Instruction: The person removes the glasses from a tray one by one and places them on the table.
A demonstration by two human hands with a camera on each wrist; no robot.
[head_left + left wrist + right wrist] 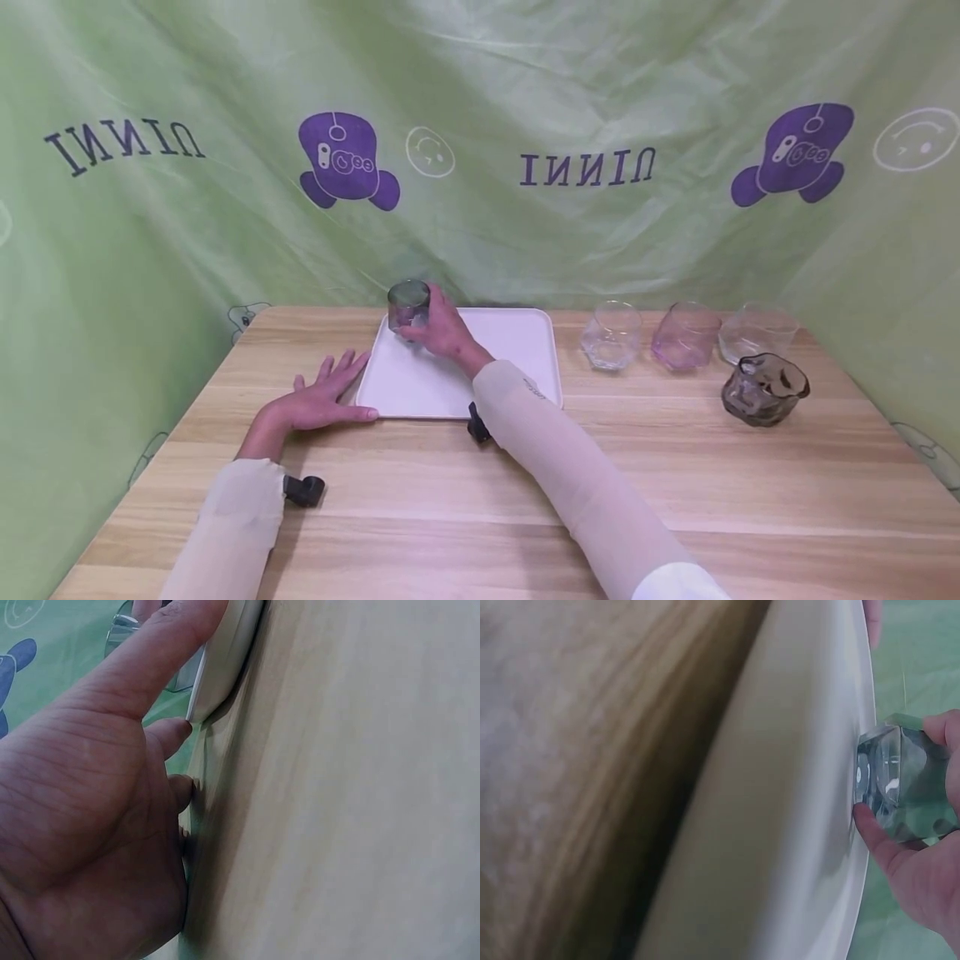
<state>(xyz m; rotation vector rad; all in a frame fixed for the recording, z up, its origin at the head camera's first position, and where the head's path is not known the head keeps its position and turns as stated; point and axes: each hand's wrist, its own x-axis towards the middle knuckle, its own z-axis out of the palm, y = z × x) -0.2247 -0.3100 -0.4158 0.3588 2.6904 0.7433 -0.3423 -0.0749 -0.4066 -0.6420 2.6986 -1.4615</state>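
A white rectangular tray [487, 358] lies on the wooden table. At its far left corner stands a grey-green glass tumbler [405, 302], which my right hand [444, 332] grips round its side. In the right wrist view the tumbler's faceted base [889, 776] sits against the tray surface [810, 787], with a finger low beside it. My left hand [322, 402] rests at the tray's near left corner, fingers spread and straight, the thumb along the front edge. The left wrist view has this hand [97, 795] touching the tray rim [225, 667].
To the right of the tray stand a clear glass [611, 337], a pinkish glass [685, 337] and another clear glass [753, 333]. In front of them is a smoky brown glass [763, 392] with a wavy rim. A green printed curtain [480, 242] hangs behind the table.
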